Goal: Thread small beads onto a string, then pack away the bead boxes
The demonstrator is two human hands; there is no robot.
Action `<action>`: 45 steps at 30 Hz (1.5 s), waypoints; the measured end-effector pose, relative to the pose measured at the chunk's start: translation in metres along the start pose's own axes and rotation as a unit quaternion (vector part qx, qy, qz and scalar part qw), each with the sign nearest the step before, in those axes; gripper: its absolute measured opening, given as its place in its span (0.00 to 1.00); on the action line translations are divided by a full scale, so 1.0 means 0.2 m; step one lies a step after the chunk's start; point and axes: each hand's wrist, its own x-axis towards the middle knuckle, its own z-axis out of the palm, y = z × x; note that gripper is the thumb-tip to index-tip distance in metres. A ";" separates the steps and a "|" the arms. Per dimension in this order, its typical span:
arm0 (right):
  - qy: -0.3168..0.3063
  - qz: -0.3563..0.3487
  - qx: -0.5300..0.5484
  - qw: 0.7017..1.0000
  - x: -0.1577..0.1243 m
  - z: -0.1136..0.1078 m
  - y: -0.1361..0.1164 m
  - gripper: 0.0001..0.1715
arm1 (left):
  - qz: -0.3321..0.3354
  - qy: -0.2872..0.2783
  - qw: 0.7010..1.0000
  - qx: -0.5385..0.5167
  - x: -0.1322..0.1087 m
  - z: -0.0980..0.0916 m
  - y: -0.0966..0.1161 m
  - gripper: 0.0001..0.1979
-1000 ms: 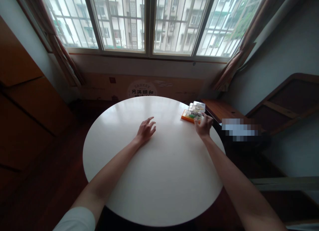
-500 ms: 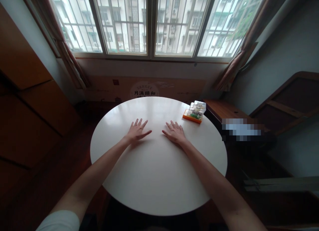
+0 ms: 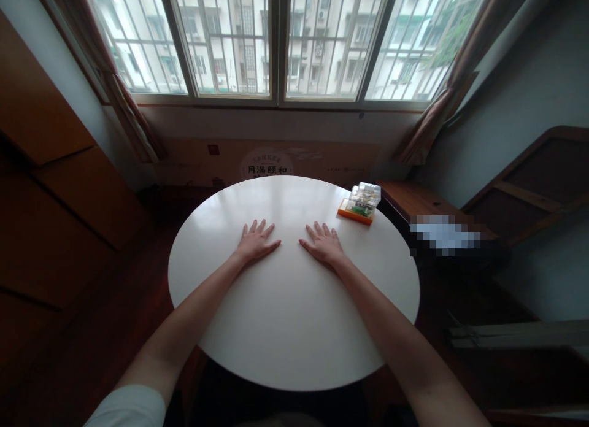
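My left hand (image 3: 256,240) lies palm down on the white round table (image 3: 289,316), its fingers spread and nothing in it. Across a gap to the right, my right hand (image 3: 323,242) also rests flat with fingers apart, holding nothing. Beyond the right hand, near the table's far right edge, sits an orange-based box (image 3: 356,216) with clear plastic cases (image 3: 365,197) stacked on it. Small green and dark items show through the plastic, too small to make out.
Behind the table is a wall with a printed cardboard panel (image 3: 193,157) under a barred window (image 3: 276,46). A wooden bench (image 3: 414,200) stands close at the right, partly blurred out. Wooden cabinets (image 3: 55,224) line the left.
My left hand has lowered from just above the tabletop to lie flat on it. The right hand stays in about the same place. The view has shifted slightly.
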 end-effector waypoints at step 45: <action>0.043 -0.020 -0.043 0.998 -0.03 -0.02 0.01 0.39 | -0.029 0.062 0.921 -0.383 -0.38 -0.28 -0.27 0.24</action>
